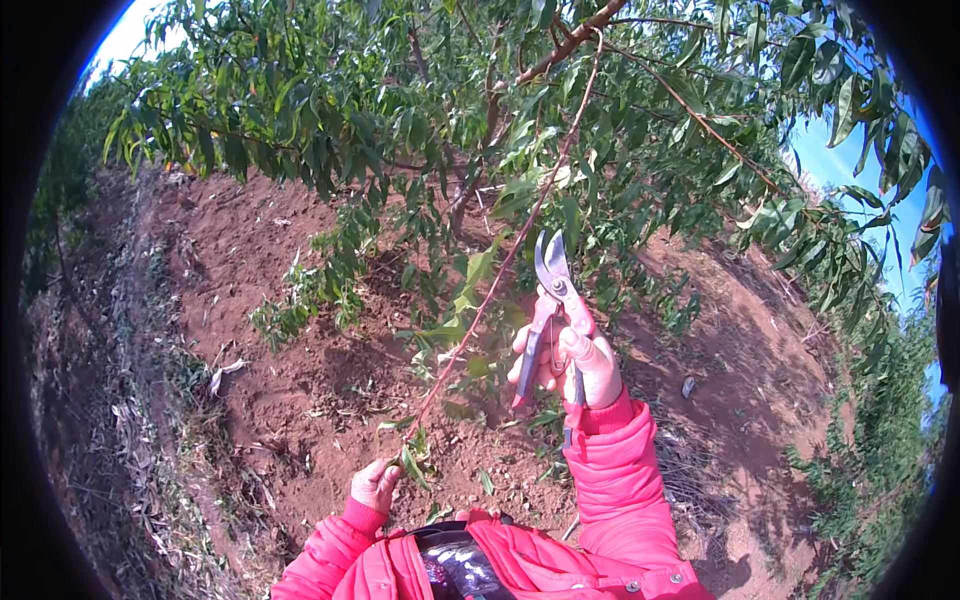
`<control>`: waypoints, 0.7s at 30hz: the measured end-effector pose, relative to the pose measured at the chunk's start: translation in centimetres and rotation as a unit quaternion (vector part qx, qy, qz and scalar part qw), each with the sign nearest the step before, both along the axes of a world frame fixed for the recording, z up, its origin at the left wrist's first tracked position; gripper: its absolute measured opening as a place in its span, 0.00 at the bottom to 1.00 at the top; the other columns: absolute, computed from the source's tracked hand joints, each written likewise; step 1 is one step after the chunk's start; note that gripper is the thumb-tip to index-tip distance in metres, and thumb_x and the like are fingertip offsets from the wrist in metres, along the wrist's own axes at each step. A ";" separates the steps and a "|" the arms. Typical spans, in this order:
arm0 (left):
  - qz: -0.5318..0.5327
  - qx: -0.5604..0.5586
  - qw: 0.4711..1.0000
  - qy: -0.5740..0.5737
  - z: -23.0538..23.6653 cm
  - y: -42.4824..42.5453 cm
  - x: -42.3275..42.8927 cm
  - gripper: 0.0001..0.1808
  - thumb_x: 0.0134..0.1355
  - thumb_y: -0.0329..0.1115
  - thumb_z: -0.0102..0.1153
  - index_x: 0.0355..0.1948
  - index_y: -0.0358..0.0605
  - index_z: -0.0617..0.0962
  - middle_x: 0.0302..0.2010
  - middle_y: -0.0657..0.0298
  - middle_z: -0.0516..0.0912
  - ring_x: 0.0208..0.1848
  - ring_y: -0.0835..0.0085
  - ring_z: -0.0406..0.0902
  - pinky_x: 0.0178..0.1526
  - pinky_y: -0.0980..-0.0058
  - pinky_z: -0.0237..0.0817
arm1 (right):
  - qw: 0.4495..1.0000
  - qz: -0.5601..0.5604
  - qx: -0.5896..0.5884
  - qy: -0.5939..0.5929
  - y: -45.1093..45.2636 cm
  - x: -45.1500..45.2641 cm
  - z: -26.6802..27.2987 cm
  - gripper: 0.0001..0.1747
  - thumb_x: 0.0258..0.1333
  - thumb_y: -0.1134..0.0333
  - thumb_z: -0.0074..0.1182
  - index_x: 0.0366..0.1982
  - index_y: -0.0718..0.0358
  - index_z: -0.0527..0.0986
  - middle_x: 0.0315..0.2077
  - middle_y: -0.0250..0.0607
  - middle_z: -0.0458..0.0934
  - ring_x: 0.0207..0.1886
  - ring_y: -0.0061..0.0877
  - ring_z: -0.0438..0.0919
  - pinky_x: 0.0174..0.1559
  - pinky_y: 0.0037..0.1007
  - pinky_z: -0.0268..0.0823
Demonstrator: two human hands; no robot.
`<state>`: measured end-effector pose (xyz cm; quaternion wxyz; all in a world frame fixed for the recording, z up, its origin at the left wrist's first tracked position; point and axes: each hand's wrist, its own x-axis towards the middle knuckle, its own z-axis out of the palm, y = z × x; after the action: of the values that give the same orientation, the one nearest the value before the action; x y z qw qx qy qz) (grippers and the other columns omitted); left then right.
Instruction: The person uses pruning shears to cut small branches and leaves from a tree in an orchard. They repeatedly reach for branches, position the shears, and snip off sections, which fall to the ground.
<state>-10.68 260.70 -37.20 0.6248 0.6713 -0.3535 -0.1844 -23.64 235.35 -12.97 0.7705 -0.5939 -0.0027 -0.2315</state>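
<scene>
My right hand (592, 361) grips a pair of bypass pruning shears (556, 283) by the handles, with the blades parted and pointing up and away from me. A long reddish shoot (517, 241) slants down from a thicker branch (574, 41) at the top of the view, passing left of the shears without visibly lying between the blades. Its leafy lower tip (411, 454) is at my left hand (375, 484), whose fingers are closed on the leaves there. Several green leaves (476, 274) hang along the shoot's left side.
A leafy tree, likely peach, spreads ahead, its trunk (459, 202) rising from reddish bare soil (247, 300). Another leafy branch (705, 124) reaches in from the upper right. Dry leaves and weeds (142, 450) line the left. Cut twigs (694, 480) lie at the lower right.
</scene>
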 end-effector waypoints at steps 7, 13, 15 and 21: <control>-0.011 -0.006 1.000 0.018 0.3 0.6 0.1 0.07 0.63 0.33 0.56 0.36 0.40 0.79 0.25 0.68 0.75 0.29 0.80 0.69 0.33 0.79 0.62 | 0.989 -0.087 -0.100 0.057 -1.5 3.2 3.6 0.25 0.60 0.53 0.49 0.56 0.52 0.60 0.32 0.45 0.79 0.24 0.33 0.81 0.14 0.17 0.62; -0.007 -0.016 1.000 0.023 -0.3 0.9 -0.2 0.06 0.62 0.32 0.56 0.35 0.40 0.79 0.24 0.67 0.74 0.28 0.80 0.68 0.32 0.79 0.62 | 0.981 -0.130 -0.059 0.129 -2.1 4.5 4.0 0.19 0.61 0.52 0.49 0.47 0.54 0.65 0.30 0.45 0.79 0.21 0.32 0.80 0.12 0.18 0.61; -0.009 -0.026 1.000 -0.010 -0.7 0.8 -0.2 0.06 0.62 0.32 0.56 0.35 0.40 0.79 0.23 0.66 0.73 0.27 0.79 0.68 0.31 0.78 0.61 | 0.983 -0.119 -0.057 0.128 -2.1 4.7 4.2 0.18 0.60 0.52 0.49 0.44 0.55 0.66 0.29 0.45 0.79 0.21 0.32 0.80 0.12 0.18 0.61; -0.027 -0.019 0.997 -0.062 -0.6 0.7 0.1 0.07 0.63 0.31 0.53 0.38 0.41 0.79 0.23 0.67 0.74 0.26 0.79 0.66 0.30 0.78 0.60 | 0.962 -0.161 -0.069 0.208 -2.1 5.6 5.9 0.19 0.59 0.50 0.49 0.40 0.57 0.67 0.27 0.43 0.79 0.22 0.33 0.81 0.12 0.19 0.61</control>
<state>-10.55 261.42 -37.81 0.6089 0.6596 -0.4135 -0.1524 -18.02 233.29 -7.07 0.6634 -0.6734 0.2378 -0.2233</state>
